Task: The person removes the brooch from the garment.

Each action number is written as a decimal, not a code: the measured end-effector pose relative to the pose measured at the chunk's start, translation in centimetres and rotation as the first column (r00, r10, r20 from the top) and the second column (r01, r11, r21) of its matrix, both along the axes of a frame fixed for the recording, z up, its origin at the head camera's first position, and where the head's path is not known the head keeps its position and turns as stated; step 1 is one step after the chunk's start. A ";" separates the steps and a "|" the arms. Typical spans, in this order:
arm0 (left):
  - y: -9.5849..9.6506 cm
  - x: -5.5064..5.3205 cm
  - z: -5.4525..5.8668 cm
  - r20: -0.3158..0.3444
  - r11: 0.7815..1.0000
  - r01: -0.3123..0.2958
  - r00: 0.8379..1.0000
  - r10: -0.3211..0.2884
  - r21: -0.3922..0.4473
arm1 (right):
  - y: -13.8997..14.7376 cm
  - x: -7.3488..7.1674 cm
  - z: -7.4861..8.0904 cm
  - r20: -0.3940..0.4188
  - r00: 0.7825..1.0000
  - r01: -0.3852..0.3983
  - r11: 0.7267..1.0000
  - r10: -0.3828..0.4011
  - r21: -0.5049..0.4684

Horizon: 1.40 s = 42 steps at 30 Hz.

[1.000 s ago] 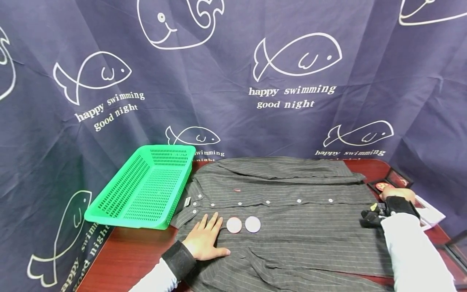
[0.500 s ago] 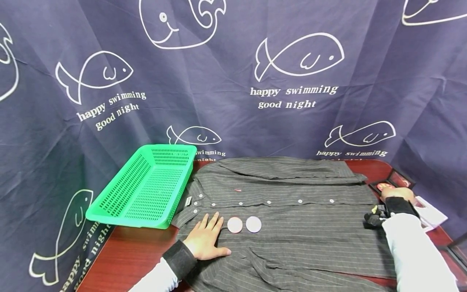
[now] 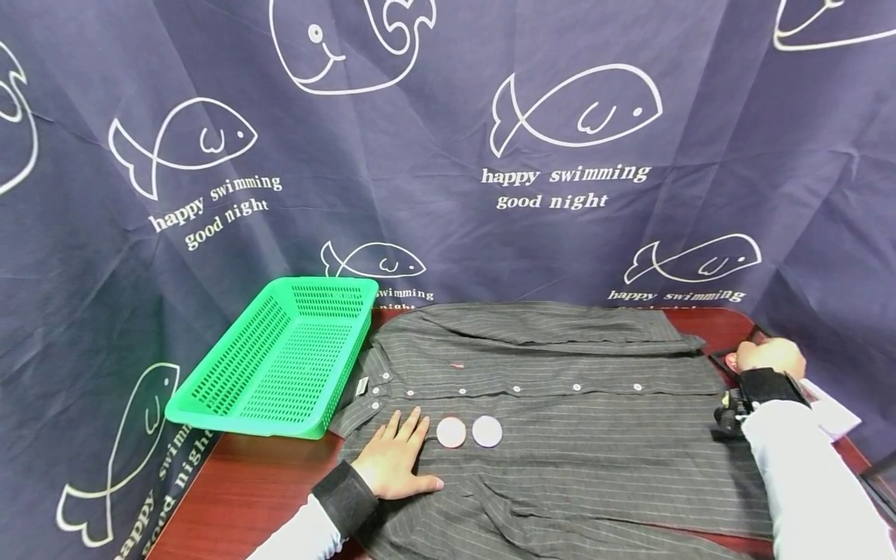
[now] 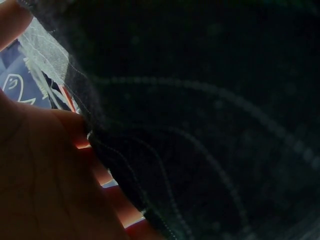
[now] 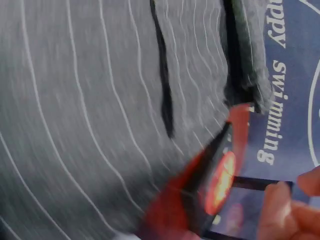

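A dark grey pinstriped button shirt (image 3: 595, 435) lies spread on the table. My left hand (image 3: 392, 459) rests flat on it below the collar, fingers spread. Beside its fingertips lie two round pale discs, one red-rimmed (image 3: 451, 432) and one purple-rimmed (image 3: 488, 431). At the far right, my right hand (image 3: 771, 356) is at a small black-edged box (image 5: 192, 207) with a round red and yellow piece (image 5: 220, 183) inside. Its fingers (image 5: 274, 212) hold the edge of the box's raised lid (image 5: 257, 183). The hand hides much of the box in the head view.
A green plastic basket (image 3: 171, 408) stands at the left of the red-brown table (image 3: 231, 490). A white flat item (image 3: 836, 412) lies beyond the right wrist, and a dark-framed object (image 3: 883, 486) stands at the right edge. A dark blue printed curtain (image 3: 448, 194) hangs behind.
My right hand has moved slightly up and away from me, over the black box, and now covers its lid. My left hand has stayed on the shirt.
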<state>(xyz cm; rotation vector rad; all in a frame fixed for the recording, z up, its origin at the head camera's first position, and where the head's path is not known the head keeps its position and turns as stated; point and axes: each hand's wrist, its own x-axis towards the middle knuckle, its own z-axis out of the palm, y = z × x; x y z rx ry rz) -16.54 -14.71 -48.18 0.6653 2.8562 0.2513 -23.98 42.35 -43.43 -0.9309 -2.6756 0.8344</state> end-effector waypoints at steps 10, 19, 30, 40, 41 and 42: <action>-0.2 0.0 -0.3 -0.005 1.000 0.006 1.000 -0.006 0.001 | 0.4 -0.9 0.6 -0.127 0.992 0.028 0.991 -0.011 0.133; -0.1 0.0 -0.1 0.000 1.000 0.004 1.000 -0.004 0.004 | 3.2 -1.8 -0.6 0.114 0.991 -0.092 0.959 0.064 0.269; -0.1 -0.4 -0.3 -0.014 1.000 0.002 1.000 -0.002 -0.002 | 2.7 -1.6 -0.4 0.179 0.980 -0.135 0.951 0.087 0.279; 0.0 -0.3 -0.4 -0.014 1.000 0.002 1.000 -0.002 -0.003 | 2.8 -1.3 -0.5 0.207 0.974 -0.160 0.929 0.093 0.333; 0.0 -0.3 -0.4 -0.012 1.000 0.002 1.000 -0.002 -0.002 | 2.8 -1.3 -0.6 0.206 0.974 -0.161 0.926 0.094 0.341; 0.0 -0.3 -0.4 -0.012 1.000 0.002 1.000 -0.002 -0.001 | 2.7 -1.3 -0.6 0.203 0.975 -0.162 0.923 0.095 0.349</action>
